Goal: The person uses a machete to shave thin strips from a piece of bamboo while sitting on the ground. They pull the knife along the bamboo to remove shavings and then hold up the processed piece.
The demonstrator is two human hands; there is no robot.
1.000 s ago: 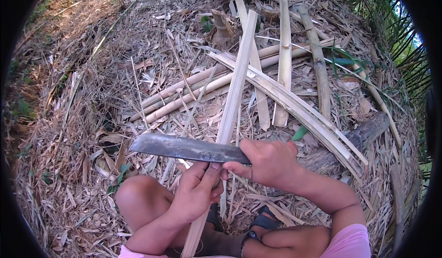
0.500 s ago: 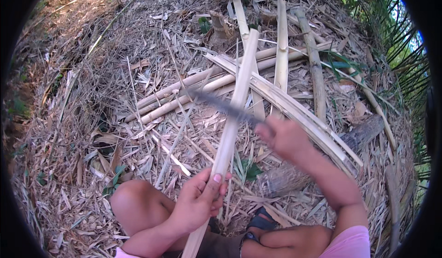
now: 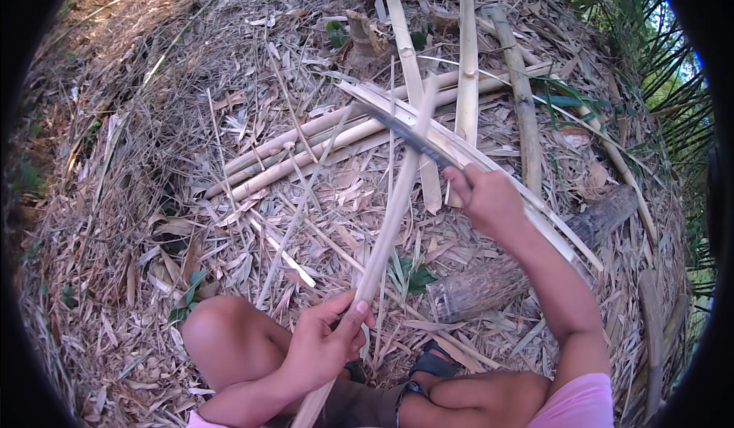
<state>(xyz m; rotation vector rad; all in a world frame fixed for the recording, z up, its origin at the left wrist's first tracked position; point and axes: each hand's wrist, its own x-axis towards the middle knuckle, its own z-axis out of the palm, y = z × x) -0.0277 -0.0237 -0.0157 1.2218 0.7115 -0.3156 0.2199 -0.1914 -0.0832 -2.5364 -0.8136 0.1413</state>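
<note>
My left hand (image 3: 327,342) is closed round the lower part of a long pale bamboo strip (image 3: 384,238), thumb on top. The strip slants up and away from my lap, its far end blurred by motion. In my right hand (image 3: 489,202) is a long dark-bladed knife (image 3: 401,131), its handle hidden in the fist. The blade lies across the upper part of the strip and points up to the left. Whether the edge bites into the strip I cannot tell.
Beyond my hands, split bamboo pieces (image 3: 468,69) and bamboo poles (image 3: 306,155) lie crossed. A thick log (image 3: 482,289) rests at the right, by my sandalled foot (image 3: 434,361). Stumps (image 3: 367,34) stand at the back. Dry leaves and shavings cover the ground.
My right hand and the knife have moved up and to the right along the strip, farther from my left hand. The strip's far end has dipped and shifted slightly right.
</note>
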